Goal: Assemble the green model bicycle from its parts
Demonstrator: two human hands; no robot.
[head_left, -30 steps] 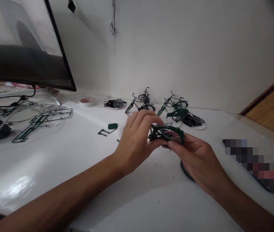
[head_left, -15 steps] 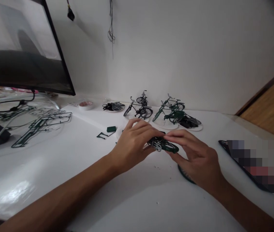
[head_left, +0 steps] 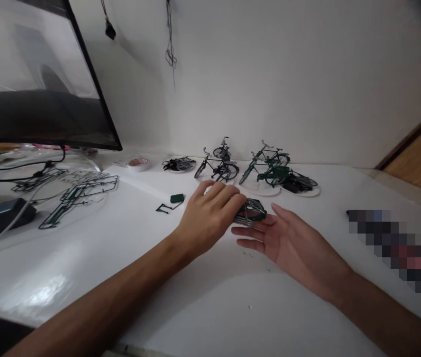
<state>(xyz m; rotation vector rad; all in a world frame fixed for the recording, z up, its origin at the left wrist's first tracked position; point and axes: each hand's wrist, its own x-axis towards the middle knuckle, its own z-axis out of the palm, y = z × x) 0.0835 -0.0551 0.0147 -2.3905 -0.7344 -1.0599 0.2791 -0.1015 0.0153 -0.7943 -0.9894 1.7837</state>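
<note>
My left hand [head_left: 212, 213] is closed on a small dark green model bicycle part [head_left: 251, 212], with a spoked wheel and grey rack-like piece showing. The rest of that part is hidden behind my left fingers. Just right of it, my right hand [head_left: 288, 243] is open, palm turned toward the part and fingers spread. Its fingertips pass below and behind the wheel; whether they touch it I cannot tell. On the table left of my hands lie a small green box piece [head_left: 176, 198] and a thin green frame-shaped piece [head_left: 163, 208].
Finished-looking model bicycles [head_left: 217, 167] and green ones [head_left: 266, 166] stand along the wall, near dark parts on a white disc [head_left: 301, 184]. Green sprues [head_left: 72, 198] lie at left below a monitor [head_left: 42, 74]. A tape roll [head_left: 138, 163] sits behind. A blurred-out object [head_left: 399, 248] is at right.
My right hand has let go of the model bicycle part, opened and turned its palm up beside it. The left hand still holds it. The view has shifted slightly.
</note>
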